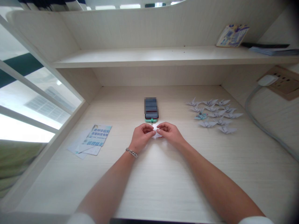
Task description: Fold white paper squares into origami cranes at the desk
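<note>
Between my two hands, at the middle of the desk, is a small piece of white paper (157, 133), partly covered by my fingers. My left hand (143, 133), with a chain bracelet (131, 152) on its wrist, pinches the paper's left side. On the other side my right hand (170, 132) pinches it between thumb and fingers. How the paper is folded is too small to make out. Just beyond my fingertips lies a phone (151, 108) with a green piece at its near end. Several folded paper cranes (217, 114), mostly white and one bluish, stand to the right.
Printed sheets (95, 140) lie on the desk (149, 180) at left. A grey cable (263, 130) runs from a plug in the wall socket (283, 81) down the right side. Above, a shelf (140, 57) carries a small box (233, 35) and some booklets (273, 50).
</note>
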Motion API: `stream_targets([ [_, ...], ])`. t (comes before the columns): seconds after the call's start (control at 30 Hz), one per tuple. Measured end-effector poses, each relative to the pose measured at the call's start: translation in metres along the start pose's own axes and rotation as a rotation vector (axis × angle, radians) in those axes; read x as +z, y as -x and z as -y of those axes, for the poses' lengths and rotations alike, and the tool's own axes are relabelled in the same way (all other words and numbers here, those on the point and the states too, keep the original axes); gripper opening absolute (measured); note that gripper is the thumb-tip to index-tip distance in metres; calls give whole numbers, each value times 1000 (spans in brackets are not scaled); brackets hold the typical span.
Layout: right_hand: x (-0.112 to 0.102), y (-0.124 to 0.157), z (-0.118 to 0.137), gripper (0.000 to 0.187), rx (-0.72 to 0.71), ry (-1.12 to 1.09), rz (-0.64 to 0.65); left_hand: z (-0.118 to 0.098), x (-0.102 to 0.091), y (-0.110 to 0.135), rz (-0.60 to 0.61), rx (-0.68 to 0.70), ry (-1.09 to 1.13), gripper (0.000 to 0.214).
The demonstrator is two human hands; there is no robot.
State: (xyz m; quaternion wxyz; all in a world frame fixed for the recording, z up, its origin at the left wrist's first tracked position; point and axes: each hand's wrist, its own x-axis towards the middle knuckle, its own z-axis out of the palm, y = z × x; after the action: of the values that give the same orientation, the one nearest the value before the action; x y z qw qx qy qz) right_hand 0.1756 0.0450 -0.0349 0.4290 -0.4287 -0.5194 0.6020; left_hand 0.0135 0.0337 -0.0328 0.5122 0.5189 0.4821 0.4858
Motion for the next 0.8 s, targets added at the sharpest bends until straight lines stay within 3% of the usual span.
stream_targets([
  [0.13, -2, -1, -3, 22, -85, 138, -14, -2, 0, 0, 40, -47, 40, 23],
  [0.37, -7, -4, -4, 25, -86, 132, -40, -3, -1, -1, 87, -120, 173, 29],
  [0.6, -5, -2, -2, 21, -106, 159, -23, -4, 0, 0, 64, -27, 0, 19],
  [0.8, -6, -3, -1, 22, -114, 171, -31, -1, -2, -2, 70, -45, 44, 23],
])
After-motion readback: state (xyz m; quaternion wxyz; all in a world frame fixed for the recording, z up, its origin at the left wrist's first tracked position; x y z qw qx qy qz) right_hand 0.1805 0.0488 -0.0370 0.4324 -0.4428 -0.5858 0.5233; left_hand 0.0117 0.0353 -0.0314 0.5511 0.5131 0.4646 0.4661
